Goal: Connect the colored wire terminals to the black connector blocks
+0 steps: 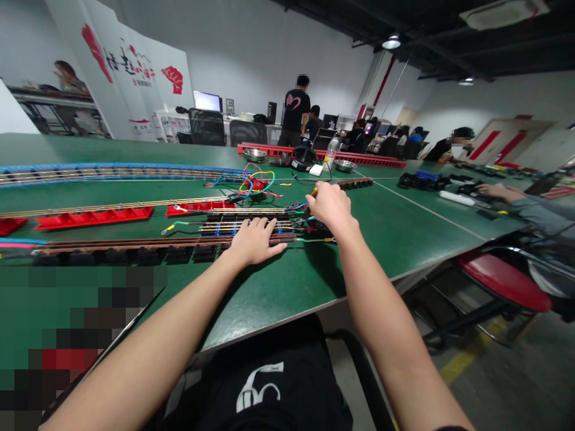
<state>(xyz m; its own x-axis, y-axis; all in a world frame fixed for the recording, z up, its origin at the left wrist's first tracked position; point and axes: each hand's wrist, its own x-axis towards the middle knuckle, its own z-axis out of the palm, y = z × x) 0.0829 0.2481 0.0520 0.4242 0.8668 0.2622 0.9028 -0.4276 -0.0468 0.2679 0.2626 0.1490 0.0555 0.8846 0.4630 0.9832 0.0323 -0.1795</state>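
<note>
My left hand (256, 240) lies palm down with fingers spread across a bundle of long conductor rails (211, 227), made of copper-coloured bars on black and blue supports. Beyond it, my right hand (331, 206) is closed at the right end of the rails around a small yellow-handled tool (314, 191), mostly hidden by the fingers. Under this hand, dark connector parts and coloured wires are partly covered. A green wire (314, 240) with a ring terminal sticks out below it, and another green lead (179, 224) ends in a lug left of the bundle.
A blue curved rail (112, 172) and red supports (94, 218) lie on the green table (404, 239). Loose coloured wires (258, 184), metal bowls (254, 155) and a bottle (331, 152) stand behind. At right are a co-worker's hand (501, 193) and a red stool (505, 281).
</note>
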